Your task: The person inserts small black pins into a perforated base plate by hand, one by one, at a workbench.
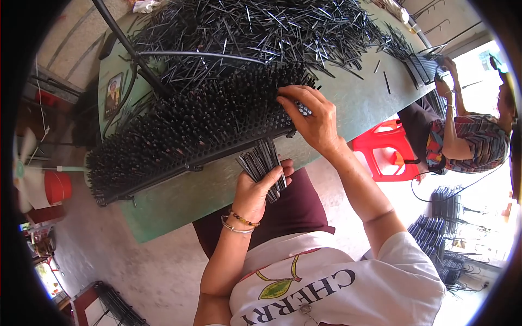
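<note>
A long black rack [266,130] with a perforated face lies tilted along the front of the green table. Thin black rods or tubes [185,122] stand packed in its holes, while a strip along its near edge and right end shows open holes. My left hand [255,187] is closed round a bundle of thin dark sticks [260,163] just below the rack. At the rack's right end, my right hand [318,117] has thumb and forefinger close together over the holes. Whatever is between those fingertips is too small or hidden to make out.
A large heap of loose black sticks [261,32] covers the back of the green table [348,103]. A black metal arm [125,43] rises at the left. A co-worker [467,130] handles another rack [421,68] at the right, near a red plastic stool [380,152].
</note>
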Demonstrator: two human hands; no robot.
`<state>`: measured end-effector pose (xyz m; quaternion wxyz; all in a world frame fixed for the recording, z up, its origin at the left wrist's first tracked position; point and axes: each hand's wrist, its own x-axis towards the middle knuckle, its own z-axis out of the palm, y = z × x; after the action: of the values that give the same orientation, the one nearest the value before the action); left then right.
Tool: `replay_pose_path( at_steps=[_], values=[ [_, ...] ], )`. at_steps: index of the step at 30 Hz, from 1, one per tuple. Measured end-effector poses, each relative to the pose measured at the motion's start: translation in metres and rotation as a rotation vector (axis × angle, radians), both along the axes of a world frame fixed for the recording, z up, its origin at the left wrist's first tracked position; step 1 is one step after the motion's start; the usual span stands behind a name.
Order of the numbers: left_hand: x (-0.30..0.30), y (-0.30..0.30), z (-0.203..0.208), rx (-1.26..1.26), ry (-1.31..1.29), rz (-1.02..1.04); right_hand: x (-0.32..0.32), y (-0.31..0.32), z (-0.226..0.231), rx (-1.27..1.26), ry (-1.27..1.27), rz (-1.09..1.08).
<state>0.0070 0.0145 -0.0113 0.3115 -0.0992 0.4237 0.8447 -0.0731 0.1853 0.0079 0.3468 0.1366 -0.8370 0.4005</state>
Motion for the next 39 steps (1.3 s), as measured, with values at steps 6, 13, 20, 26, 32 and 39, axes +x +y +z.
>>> replay_pose_path(
  at_steps=[6,13,20,26,32,39],
  values=[
    [0.0,0.001,0.003,0.02,-0.001,-0.002,0.001,0.006,-0.002,0.025,-0.015,-0.034],
    [-0.001,0.002,0.0,0.027,-0.002,0.029,0.013,0.001,0.014,-0.035,-0.134,-0.018],
    [0.001,0.003,0.015,0.051,0.061,0.117,0.04,-0.005,0.02,-0.322,-0.909,0.331],
    [0.004,0.004,0.01,-0.023,0.041,0.13,0.04,-0.001,0.014,-0.462,-1.032,0.36],
    [0.005,0.001,-0.006,-0.05,0.092,0.305,0.037,-0.002,0.018,-0.488,-0.901,0.345],
    [0.014,-0.001,-0.001,0.021,-0.079,0.119,0.015,-0.02,0.031,-0.488,-0.513,0.211]
  ],
)
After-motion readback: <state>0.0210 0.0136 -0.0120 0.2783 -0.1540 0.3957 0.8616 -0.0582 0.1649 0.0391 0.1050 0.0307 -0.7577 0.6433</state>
